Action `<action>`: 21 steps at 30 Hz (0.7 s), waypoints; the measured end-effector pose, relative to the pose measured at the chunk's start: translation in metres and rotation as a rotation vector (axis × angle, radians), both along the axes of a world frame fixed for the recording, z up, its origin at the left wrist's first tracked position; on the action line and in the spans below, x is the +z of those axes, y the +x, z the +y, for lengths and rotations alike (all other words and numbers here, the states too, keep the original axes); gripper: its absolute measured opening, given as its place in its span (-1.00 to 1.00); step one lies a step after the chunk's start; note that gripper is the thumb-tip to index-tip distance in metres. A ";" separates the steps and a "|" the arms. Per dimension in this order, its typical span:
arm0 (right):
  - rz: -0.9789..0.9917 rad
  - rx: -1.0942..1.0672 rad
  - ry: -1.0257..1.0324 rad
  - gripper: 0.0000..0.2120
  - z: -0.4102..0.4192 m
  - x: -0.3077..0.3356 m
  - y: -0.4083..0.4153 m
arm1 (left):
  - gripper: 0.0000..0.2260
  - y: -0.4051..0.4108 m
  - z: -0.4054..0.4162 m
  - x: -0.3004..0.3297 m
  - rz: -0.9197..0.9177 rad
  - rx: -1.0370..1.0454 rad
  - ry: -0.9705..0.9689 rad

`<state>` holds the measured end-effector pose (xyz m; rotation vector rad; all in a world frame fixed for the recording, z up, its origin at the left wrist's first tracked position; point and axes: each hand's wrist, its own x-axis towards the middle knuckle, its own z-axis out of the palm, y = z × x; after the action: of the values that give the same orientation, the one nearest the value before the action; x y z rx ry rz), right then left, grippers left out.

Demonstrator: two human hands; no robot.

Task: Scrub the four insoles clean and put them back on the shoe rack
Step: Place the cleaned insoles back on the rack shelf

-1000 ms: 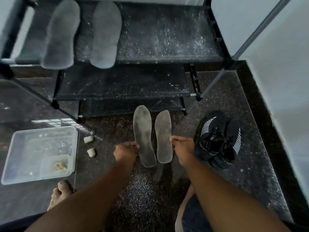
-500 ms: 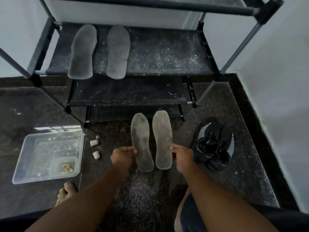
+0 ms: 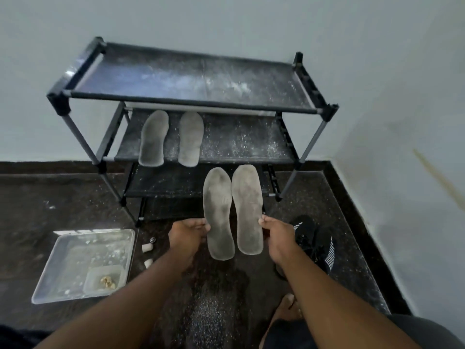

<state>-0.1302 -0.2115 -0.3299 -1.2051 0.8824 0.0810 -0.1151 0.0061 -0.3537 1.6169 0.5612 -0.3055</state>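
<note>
Insoles: four, grey, dust-smudged. I see my left hand (image 3: pixel 187 235) pinching one insole (image 3: pixel 218 215) and my right hand (image 3: pixel 278 236) pinching another (image 3: pixel 247 210), side by side between them. Two more (image 3: pixel 153 138) lie on the shoe rack (image 3: pixel 191 102) beyond my hands. My fingertips are hidden behind the soles. Left of my hands, a clear tray (image 3: pixel 83 265) holds a small tub (image 3: pixel 104 280) of yellowish bits, unclear.

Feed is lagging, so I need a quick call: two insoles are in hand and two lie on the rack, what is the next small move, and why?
Probably carry both forward and lay them on the second shelf, right of the two insoles on the rack. The left hand pinches the left insole, the right hand the right insole, and that stretch of shelf is bare.
</note>
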 end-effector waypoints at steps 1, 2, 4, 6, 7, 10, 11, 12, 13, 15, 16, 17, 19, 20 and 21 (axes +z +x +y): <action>-0.003 -0.003 0.002 -0.76 -0.002 0.008 0.002 | -0.88 0.002 -0.002 0.008 -0.016 -0.007 -0.001; -0.007 -0.001 0.001 -0.76 -0.004 0.019 0.003 | -0.88 0.005 -0.003 0.017 -0.034 -0.011 -0.003; -0.013 0.012 0.001 -0.79 -0.007 0.036 0.005 | -0.90 0.011 -0.005 0.031 -0.048 -0.028 0.001; -0.020 0.014 0.001 -0.82 -0.009 0.050 0.006 | -0.90 0.016 -0.006 0.041 -0.048 -0.032 0.014; -0.028 0.010 0.004 -0.83 -0.011 0.056 0.006 | -0.89 0.018 -0.008 0.046 -0.046 -0.027 0.016; -0.051 0.027 0.016 -0.84 -0.015 0.070 0.007 | -0.90 0.017 -0.009 0.056 -0.028 -0.014 0.010; -0.055 0.034 0.019 -0.83 -0.015 0.073 0.007 | -0.91 0.014 -0.009 0.058 -0.027 -0.018 0.003; -0.061 0.042 0.019 -0.83 -0.016 0.077 0.008 | -0.91 0.011 -0.009 0.061 -0.031 -0.022 -0.006; -0.066 0.044 0.018 -0.82 -0.016 0.081 0.008 | -0.91 0.008 -0.009 0.063 -0.032 -0.028 -0.011; -0.071 0.045 -0.002 -0.81 -0.016 0.089 0.007 | -0.92 0.000 -0.008 0.066 -0.039 -0.040 -0.005; -0.076 0.045 -0.010 -0.81 -0.016 0.092 0.007 | -0.92 -0.003 -0.008 0.068 -0.043 -0.044 -0.006; -0.083 0.042 -0.013 -0.81 -0.016 0.096 0.006 | -0.92 -0.005 -0.008 0.071 -0.047 -0.045 -0.012; -0.100 0.047 -0.009 -0.81 -0.016 0.103 0.004 | -0.91 -0.007 -0.007 0.078 -0.053 -0.039 -0.033; -0.105 0.048 -0.007 -0.81 -0.016 0.104 0.004 | -0.91 -0.006 -0.008 0.080 -0.054 -0.035 -0.039; -0.115 0.043 -0.004 -0.81 -0.017 0.109 0.003 | -0.91 -0.007 -0.009 0.088 -0.062 -0.038 -0.043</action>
<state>-0.1273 -0.2280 -0.2209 -1.2199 0.7571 0.0443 -0.1221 -0.0028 -0.2654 1.5909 0.4741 -0.2922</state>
